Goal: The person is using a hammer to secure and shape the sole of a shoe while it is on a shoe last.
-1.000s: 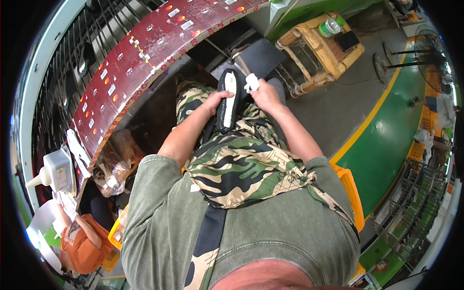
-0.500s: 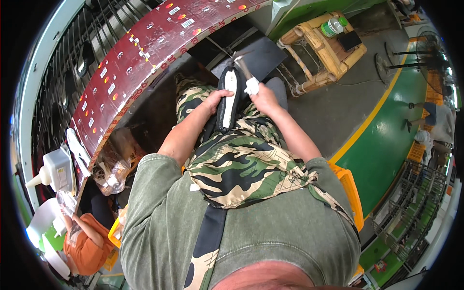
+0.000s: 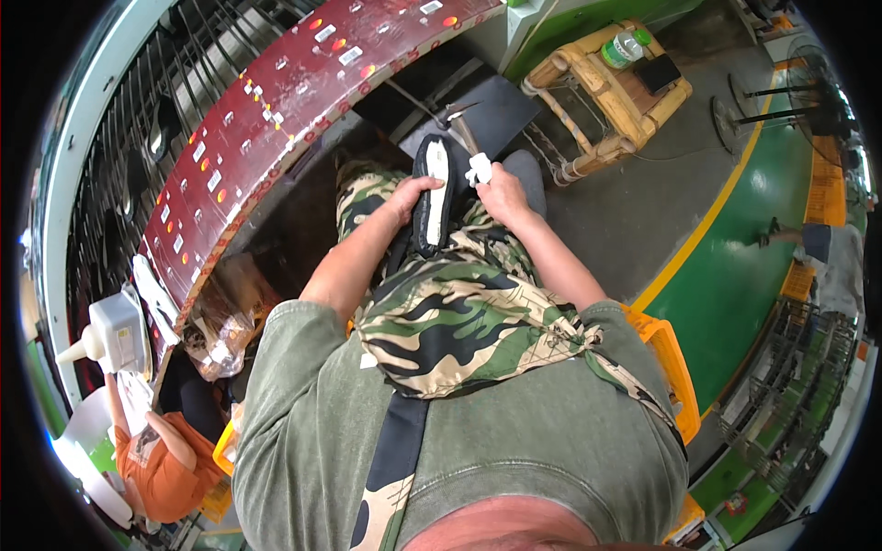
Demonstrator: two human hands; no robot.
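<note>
On my camouflage-clad lap stands a black shoe upper (image 3: 422, 220), its long white sole side (image 3: 435, 207) turned up and its length pointing away from me. My left hand (image 3: 410, 196) grips it from the left, with the thumb lying over the white part. In my right hand (image 3: 503, 191) is a hammer (image 3: 467, 135), its handle wrapped in white (image 3: 480, 169) close to my fingers. The hammer's head is raised beyond the far right end of the shoe upper, apart from it.
A dark red bench edge (image 3: 276, 115) curves along the far left. At the far right is a bamboo stool (image 3: 588, 142) bearing a bottle (image 3: 627, 48) and a dark flat object (image 3: 658, 73). A co-worker in orange (image 3: 170, 468) sits at left, near a white squeeze bottle (image 3: 115, 335). Wire racks (image 3: 785, 386) stand right.
The hammer, smeared by motion before, now shows more sharply in nearly the same place. My left hand keeps its grip. The co-worker's arm at left has risen toward the squeeze bottle.
</note>
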